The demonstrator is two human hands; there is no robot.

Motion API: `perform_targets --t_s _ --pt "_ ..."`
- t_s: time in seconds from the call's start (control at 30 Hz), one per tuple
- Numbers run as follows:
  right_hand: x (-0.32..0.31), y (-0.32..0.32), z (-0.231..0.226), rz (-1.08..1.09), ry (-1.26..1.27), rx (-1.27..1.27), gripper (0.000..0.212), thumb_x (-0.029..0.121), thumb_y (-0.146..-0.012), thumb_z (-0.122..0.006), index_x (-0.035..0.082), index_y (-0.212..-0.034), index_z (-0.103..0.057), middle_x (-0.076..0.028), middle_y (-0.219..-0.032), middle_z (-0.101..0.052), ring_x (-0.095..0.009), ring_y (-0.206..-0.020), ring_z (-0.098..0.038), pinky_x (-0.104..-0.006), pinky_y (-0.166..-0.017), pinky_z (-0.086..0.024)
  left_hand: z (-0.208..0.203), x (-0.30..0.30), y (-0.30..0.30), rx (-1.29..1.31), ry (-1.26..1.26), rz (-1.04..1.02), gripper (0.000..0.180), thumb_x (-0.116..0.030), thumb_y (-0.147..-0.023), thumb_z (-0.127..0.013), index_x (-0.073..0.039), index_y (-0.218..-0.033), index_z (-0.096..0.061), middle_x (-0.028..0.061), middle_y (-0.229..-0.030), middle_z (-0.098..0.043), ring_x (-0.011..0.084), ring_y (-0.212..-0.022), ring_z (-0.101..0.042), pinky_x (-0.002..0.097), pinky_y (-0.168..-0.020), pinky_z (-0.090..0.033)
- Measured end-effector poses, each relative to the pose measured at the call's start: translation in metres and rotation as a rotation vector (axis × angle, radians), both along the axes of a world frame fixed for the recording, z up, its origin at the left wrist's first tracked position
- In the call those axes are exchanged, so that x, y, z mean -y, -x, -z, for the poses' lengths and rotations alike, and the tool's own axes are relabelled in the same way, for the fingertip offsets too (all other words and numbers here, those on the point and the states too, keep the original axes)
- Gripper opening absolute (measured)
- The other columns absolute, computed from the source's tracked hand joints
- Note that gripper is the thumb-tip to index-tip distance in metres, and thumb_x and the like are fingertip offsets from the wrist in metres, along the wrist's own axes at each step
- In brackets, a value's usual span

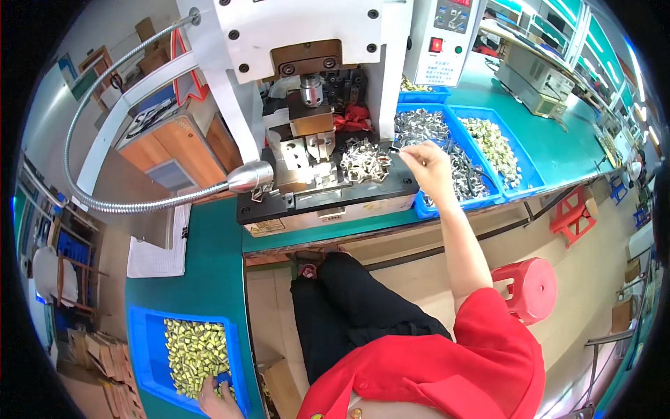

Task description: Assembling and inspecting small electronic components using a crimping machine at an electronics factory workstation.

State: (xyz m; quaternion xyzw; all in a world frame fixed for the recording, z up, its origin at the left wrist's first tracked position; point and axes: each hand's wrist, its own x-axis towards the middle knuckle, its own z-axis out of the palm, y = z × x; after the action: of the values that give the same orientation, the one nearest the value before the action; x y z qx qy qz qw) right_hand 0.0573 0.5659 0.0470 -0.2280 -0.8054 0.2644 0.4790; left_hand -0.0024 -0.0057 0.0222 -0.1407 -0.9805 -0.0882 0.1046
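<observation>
1. Head view: the right hand [428, 166] is raised over the right end of a black machine base [394, 193], thumb and fingertips closed on a small dark piece [395, 148]; the kind of piece is too small to tell.
2. Left hand [218, 401] reaches into a blue tray [149, 349] at lower left, fingers at the near edge of a heap of yellow-green pieces [190, 349]. Cannot tell whether it grasps any of them.
3. Machine: white press frame [300, 26] standing upright, with a round metal ram [311, 92] above the tooling. A loose pile of silver metal clips [363, 160] lies on the base, between the tooling and the right hand. Red cloth [354, 119] sits behind the pile.
4. Flexible metal-necked lamp [251, 177] arcs round from the left of the frame, its head near the tooling.
5. Right of the machine, on the green counter [501, 98]: one blue bin [427, 211] full of silver parts [466, 174], partly behind the right forearm; just beside it, a second blue bin [528, 180] with pale yellowish parts [493, 148].
6. White control box [423, 42] with a red switch [436, 45] stands beside the frame.
7. White sheet [157, 250] lies on the counter's left section, beyond the lower-left tray. Red stool [537, 290] on the floor at right.
</observation>
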Motion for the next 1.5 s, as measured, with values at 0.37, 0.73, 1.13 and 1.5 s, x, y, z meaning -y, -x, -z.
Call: perform_targets --t_s 0.37,0.73,1.13,1.5 --pt "-0.064 0.024 0.008 0.122 -0.027 0.373 0.037 0.039 -0.071 -0.077 0.003 -0.069 -0.068 -0.016 -0.065 -0.063 -0.032 -0.065 -0.064 -0.0403 -0.062 -0.050 0.005 0.002 0.005 -0.030 0.151 0.072 0.029 -0.025 -0.090 -0.059 -0.001 -0.107 -0.065 0.0175 -0.095 -0.066 0.0315 -0.085 -0.061 0.0399 -0.077 -0.049" --pt "-0.067 0.011 0.020 0.100 0.060 0.159 0.037 0.023 -0.068 -0.078 -0.004 -0.091 -0.068 -0.014 -0.077 -0.068 -0.022 -0.070 -0.066 -0.0314 -0.067 -0.052 -0.006 -0.045 0.008 -0.229 -0.219 0.125 0.026 -0.021 -0.091 -0.060 0.000 -0.106 -0.064 0.0162 -0.095 -0.066 0.0283 -0.086 -0.062 0.0373 -0.077 -0.049" --pt "0.032 -0.051 0.001 -0.646 1.130 -0.709 0.031 0.006 -0.087 -0.065 -0.003 -0.116 -0.060 0.000 -0.081 -0.061 -0.003 -0.056 -0.043 -0.0187 -0.047 -0.032 -0.007 -0.085 -0.010 0.069 -0.848 0.140 0.024 -0.017 -0.092 -0.060 0.002 -0.105 -0.064 0.0148 -0.095 -0.066 0.0249 -0.086 -0.062 0.0346 -0.078 -0.050" --pt "0.151 -0.056 0.033 -0.617 0.719 -0.247 0.021 0.008 -0.078 -0.073 0.003 -0.098 -0.069 0.007 -0.073 -0.058 0.001 -0.063 -0.047 -0.0174 -0.055 -0.037 0.002 -0.169 -0.040 0.674 -1.176 0.282 0.018 -0.006 -0.092 -0.059 0.006 -0.105 -0.063 0.0119 -0.096 -0.065 0.0169 -0.087 -0.062 0.0275 -0.080 -0.052"
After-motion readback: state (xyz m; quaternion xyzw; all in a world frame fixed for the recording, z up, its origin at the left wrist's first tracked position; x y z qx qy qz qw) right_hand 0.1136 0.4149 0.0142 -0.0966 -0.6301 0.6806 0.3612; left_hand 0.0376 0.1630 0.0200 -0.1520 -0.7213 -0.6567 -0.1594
